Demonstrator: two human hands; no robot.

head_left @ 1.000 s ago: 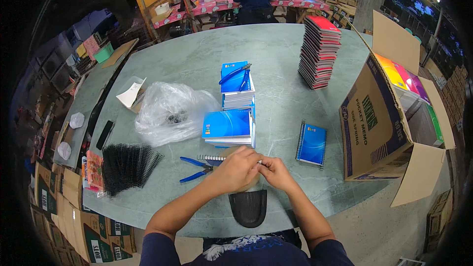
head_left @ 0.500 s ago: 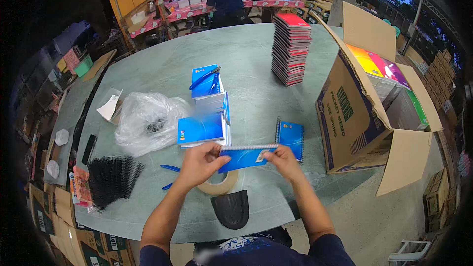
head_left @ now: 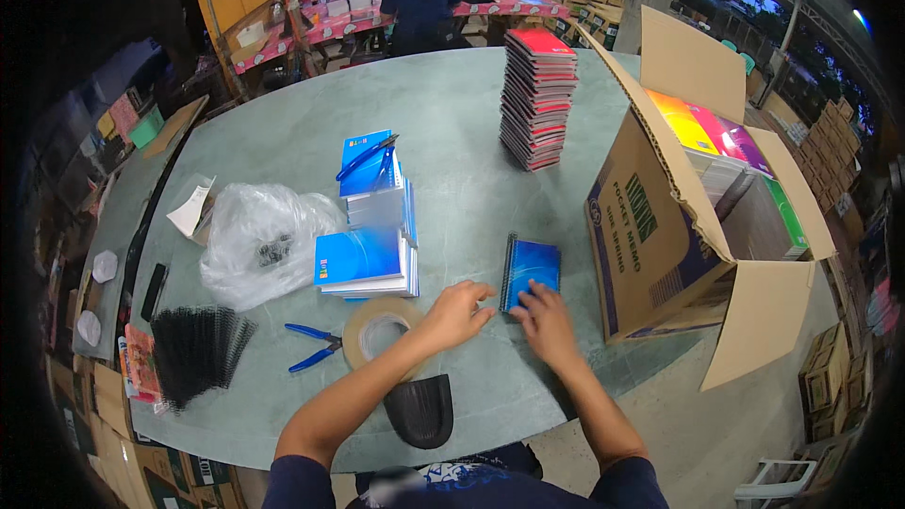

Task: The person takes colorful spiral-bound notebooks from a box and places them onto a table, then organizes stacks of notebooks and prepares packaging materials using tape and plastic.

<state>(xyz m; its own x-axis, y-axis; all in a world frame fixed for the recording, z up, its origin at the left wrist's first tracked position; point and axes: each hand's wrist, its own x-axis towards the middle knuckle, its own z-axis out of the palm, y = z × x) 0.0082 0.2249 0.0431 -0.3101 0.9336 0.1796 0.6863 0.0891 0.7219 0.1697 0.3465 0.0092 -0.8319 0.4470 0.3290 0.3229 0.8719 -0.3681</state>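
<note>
Small blue spiral notebooks [head_left: 534, 262] lie as a low pile on the green table, right of its middle, with black coil binding on their left side. The fingers of my right hand [head_left: 545, 322] are spread over the pile's near edge and touch the top cover. Just left of it hovers my left hand [head_left: 460, 313], loosely bent, with nothing in it. Blue-covered booklets [head_left: 363, 257] stand in two stacks farther left. Blue-handled cutters [head_left: 368, 158] rest on the back stack.
Tan tape roll [head_left: 356, 344], blue pliers [head_left: 316, 347] and a black curved piece [head_left: 419, 412] lie near my left forearm. Black coils [head_left: 196, 355] and a plastic bag [head_left: 259, 243] are at left. Red notebooks [head_left: 539, 99] form a tall stack; an open carton [head_left: 650, 226] stands right.
The blue notebook that both hands held has been set down onto the one at right and let go. My left hand has moved right, and the view has shifted slightly.
</note>
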